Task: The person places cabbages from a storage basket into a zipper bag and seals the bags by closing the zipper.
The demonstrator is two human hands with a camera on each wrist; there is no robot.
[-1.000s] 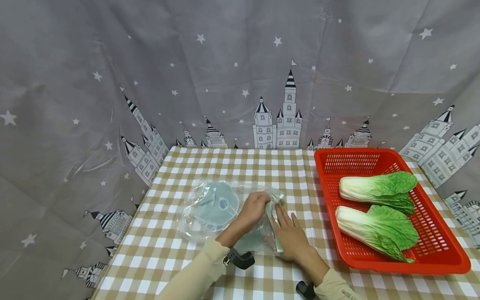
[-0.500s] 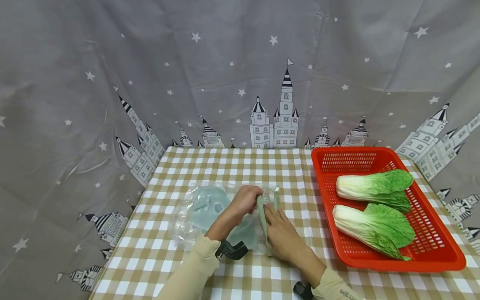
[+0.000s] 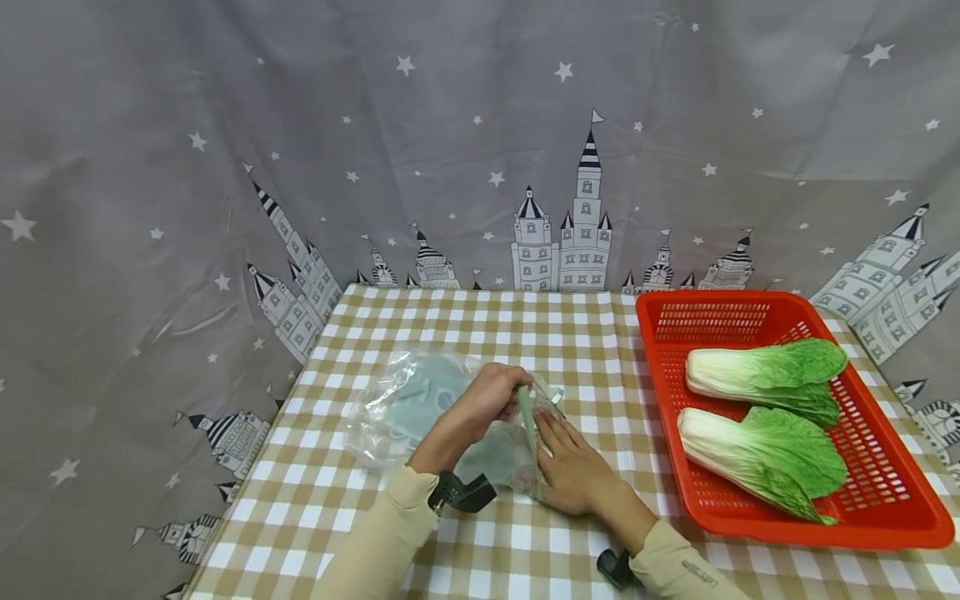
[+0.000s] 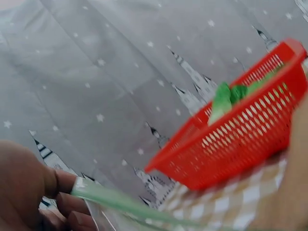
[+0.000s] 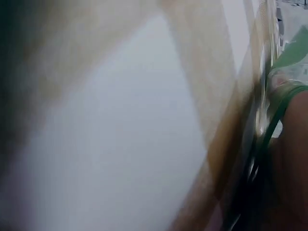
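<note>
While the red basket (image 3: 892,532) serves as the reference, the head view shows a clear plastic bag with pale blue-green printing (image 3: 420,396) lying flat on the cloth-covered desk (image 3: 300,467), to the left of the basket and apart from it. The left hand (image 3: 486,400) is closed around the far end of the bag's green edge strip (image 3: 528,417), fingers curled. The right hand (image 3: 573,473), between that strip and the basket, lies palm down with fingers extended and touching the bag at the strip; it grips nothing visible. Whether its fingertips are inside the bag cannot be determined. Two leafy vegetable heads, the farther one (image 3: 765,379) and the nearer one (image 3: 757,462), lie side by side inside the basket, white stems toward its left side. Behind the basket hangs a grey curtain (image 3: 375,125) printed with stars and castles.

The left wrist view confirms the left hand's hold: thumb and fingers pinch one end of the green strip, well apart from the basket. Green leaf shows through and above the basket's perforated side.

The right wrist view is mostly a blurred close-up of the checked cloth; clear film and a green edge appear beside part of the right hand. That hand's finger position cannot be told from this view.
</note>
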